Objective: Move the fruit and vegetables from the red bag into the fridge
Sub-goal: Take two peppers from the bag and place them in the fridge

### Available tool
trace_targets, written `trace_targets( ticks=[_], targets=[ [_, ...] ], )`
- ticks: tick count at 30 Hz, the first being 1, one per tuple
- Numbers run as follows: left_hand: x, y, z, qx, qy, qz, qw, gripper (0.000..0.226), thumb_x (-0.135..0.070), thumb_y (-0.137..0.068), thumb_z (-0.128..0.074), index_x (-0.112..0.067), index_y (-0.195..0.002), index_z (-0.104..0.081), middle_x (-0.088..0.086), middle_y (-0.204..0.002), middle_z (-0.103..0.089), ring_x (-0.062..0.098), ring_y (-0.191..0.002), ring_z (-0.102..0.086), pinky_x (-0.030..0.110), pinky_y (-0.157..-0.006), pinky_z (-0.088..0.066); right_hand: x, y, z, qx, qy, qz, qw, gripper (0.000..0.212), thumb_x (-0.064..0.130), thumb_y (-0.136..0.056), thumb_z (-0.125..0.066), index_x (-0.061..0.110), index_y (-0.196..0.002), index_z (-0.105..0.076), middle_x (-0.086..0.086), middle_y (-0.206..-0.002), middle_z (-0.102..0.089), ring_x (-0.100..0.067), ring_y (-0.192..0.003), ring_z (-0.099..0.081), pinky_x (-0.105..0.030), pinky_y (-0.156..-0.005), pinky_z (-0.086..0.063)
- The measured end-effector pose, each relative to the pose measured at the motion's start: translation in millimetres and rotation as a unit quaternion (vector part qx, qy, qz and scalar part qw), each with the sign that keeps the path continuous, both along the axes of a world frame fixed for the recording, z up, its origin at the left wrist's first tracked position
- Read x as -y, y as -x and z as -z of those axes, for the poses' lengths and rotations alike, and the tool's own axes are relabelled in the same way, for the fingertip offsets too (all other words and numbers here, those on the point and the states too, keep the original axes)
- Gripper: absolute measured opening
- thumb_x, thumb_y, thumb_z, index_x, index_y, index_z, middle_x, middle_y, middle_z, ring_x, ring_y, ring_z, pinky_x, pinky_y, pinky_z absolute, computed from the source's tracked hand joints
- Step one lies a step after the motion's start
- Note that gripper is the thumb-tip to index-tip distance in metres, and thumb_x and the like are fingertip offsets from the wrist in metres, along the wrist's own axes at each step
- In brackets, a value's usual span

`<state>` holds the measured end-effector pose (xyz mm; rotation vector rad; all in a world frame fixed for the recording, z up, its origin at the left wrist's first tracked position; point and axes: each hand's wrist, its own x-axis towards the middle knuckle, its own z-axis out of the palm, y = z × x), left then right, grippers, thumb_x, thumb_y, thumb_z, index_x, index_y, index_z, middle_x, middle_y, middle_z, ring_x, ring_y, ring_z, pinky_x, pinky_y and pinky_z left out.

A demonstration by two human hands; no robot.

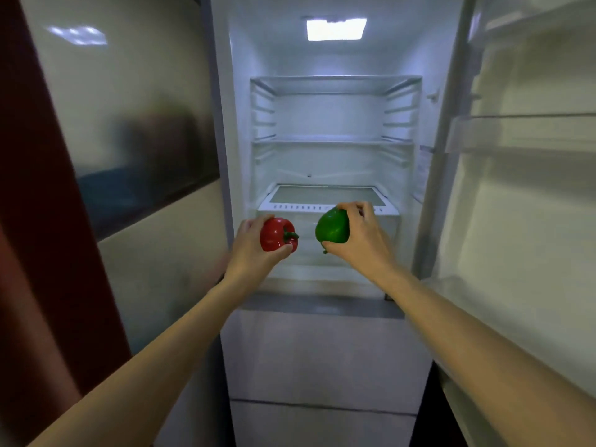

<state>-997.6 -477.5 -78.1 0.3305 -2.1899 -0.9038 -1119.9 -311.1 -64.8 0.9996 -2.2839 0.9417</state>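
Observation:
The fridge [240, 156] stands open in front of me, lit inside, with bare glass shelves [332, 141]. My left hand [250, 245] grips a red bell pepper [276, 234] with its green stem pointing right. My right hand [362, 235] holds a green bell pepper [332, 226] from the right side. Both peppers hang in front of the lowest shelf [322, 201], just outside the fridge opening. The red bag is out of view.
The fridge door [522, 175] is swung open on the right, with clear door racks. A glossy wall panel [129, 124] and a dark red strip [38, 188] lie to the left. Closed lower drawers [322, 356] sit below the open compartment.

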Motion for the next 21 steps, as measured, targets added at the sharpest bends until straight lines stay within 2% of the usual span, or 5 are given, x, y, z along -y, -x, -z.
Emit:
trace_targets(
  ticks=[3,13,17,21],
  targets=[
    [27,38,-3,-0.017,0.011,0.002,1.0,0.069,-0.033,-0.074,-0.076,-0.026,-0.132,-0.041,-0.001,-0.129,-0.042,0.009,-0.104,-0.043,0.019,-0.083,-0.037,28,42,-3,0.0,-0.004,0.003,1.0,0.072,0.036,-0.066,-0.08,0.023,-0.127,-0.043,-0.002,-0.13,-0.037,-0.023,-0.113,-0.046,-0.04,-0.083,-0.052],
    [104,172,-25,-0.058,0.021,0.043,0.997,0.066,-0.037,-0.076,-0.074,-0.026,-0.132,-0.041,0.002,-0.127,-0.044,0.016,-0.106,-0.048,0.024,-0.085,-0.04,102,156,-29,-0.017,0.018,0.059,0.998,0.07,0.035,-0.066,-0.08,0.023,-0.125,-0.044,-0.002,-0.126,-0.038,-0.022,-0.108,-0.049,-0.033,-0.081,-0.05],
    [121,219,-19,-0.03,0.007,0.052,0.998,0.067,-0.042,-0.079,-0.069,-0.032,-0.137,-0.036,0.003,-0.13,-0.04,0.02,-0.112,-0.048,0.029,-0.091,-0.042,119,192,-26,0.002,0.017,0.076,0.997,0.07,0.035,-0.067,-0.079,0.024,-0.125,-0.043,-0.001,-0.125,-0.037,-0.022,-0.109,-0.048,-0.033,-0.081,-0.05],
    [138,259,-17,-0.015,-0.014,0.043,0.999,0.064,-0.046,-0.078,-0.068,-0.031,-0.134,-0.039,0.005,-0.129,-0.042,0.021,-0.111,-0.05,0.035,-0.094,-0.046,135,229,-24,0.023,-0.014,0.083,0.996,0.072,0.038,-0.067,-0.078,0.025,-0.128,-0.04,-0.003,-0.129,-0.035,-0.023,-0.11,-0.048,-0.034,-0.083,-0.049]
  ],
)
